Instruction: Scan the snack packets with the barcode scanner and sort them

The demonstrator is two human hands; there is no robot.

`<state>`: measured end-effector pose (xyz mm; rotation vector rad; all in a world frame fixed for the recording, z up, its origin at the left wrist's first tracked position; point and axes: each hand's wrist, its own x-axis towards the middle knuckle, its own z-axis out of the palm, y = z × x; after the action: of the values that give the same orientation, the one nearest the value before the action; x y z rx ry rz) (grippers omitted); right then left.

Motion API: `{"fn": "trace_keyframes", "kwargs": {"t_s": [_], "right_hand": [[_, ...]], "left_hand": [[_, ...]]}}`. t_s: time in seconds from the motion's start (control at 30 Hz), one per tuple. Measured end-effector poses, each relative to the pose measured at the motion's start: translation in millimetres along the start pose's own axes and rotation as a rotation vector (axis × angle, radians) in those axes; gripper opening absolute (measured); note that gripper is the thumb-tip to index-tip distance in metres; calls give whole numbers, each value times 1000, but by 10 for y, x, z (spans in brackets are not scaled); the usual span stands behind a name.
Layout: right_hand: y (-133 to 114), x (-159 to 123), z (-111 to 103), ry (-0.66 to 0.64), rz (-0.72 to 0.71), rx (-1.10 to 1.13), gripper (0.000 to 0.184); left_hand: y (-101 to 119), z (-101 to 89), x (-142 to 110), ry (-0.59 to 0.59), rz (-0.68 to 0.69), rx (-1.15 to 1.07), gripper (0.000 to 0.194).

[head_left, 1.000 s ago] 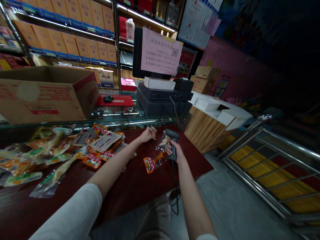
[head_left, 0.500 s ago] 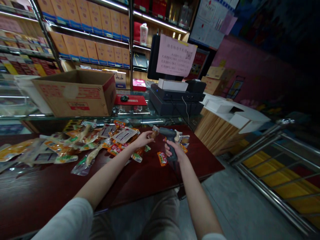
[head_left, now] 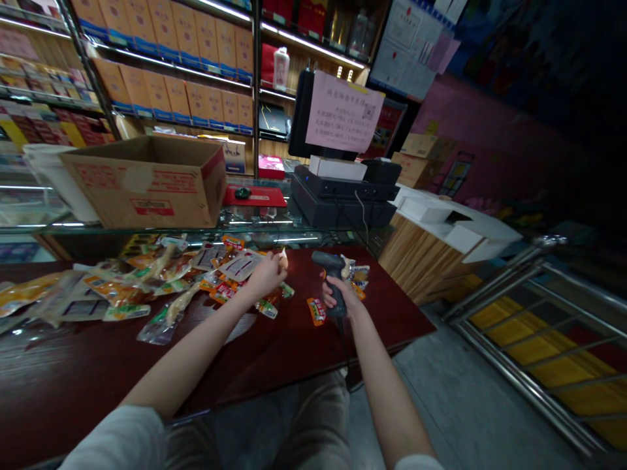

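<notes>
My right hand (head_left: 343,297) grips a dark grey barcode scanner (head_left: 333,277) by its handle, the head pointing left. My left hand (head_left: 267,279) is closed, held over the right end of a pile of snack packets (head_left: 166,271). Between its fingertips a small snack packet (head_left: 283,256) shows only as a pale, lit tip; the rest is hidden by the hand. An orange and red snack packet (head_left: 317,311) lies on the dark red table (head_left: 289,346) just left of the scanner handle. More small packets (head_left: 360,275) lie beyond my right hand.
Behind the table, a glass counter carries an open cardboard box (head_left: 147,189), a mouse (head_left: 242,193) on a red mat, and a monitor (head_left: 301,114) above a dark cash register unit (head_left: 343,196). A metal railing (head_left: 509,352) stands at the right.
My left hand has drawn left, away from the scanner, with its packet turning mostly out of sight. The right hand and scanner have barely moved.
</notes>
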<state>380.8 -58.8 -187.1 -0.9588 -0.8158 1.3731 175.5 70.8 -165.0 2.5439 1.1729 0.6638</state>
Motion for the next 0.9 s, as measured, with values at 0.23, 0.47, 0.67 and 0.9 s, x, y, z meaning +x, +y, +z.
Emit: {"fn": "trace_keyframes", "kwargs": {"t_s": [0.23, 0.47, 0.67, 0.9], "right_hand": [[-160, -48, -412, 106, -60, 8, 39], [-325, 35, -911, 255, -102, 26, 41], [-313, 33, -1187, 330, -143, 24, 44], [-265, -42, -1271, 366, -205, 86, 44]], "left_hand": [[-208, -469, -161, 12, -185, 503, 41], [273, 24, 354, 35, 46, 317, 39], [1029, 1025, 977, -365, 21, -141, 57], [1161, 1526, 1158, -384, -71, -231, 47]]}}
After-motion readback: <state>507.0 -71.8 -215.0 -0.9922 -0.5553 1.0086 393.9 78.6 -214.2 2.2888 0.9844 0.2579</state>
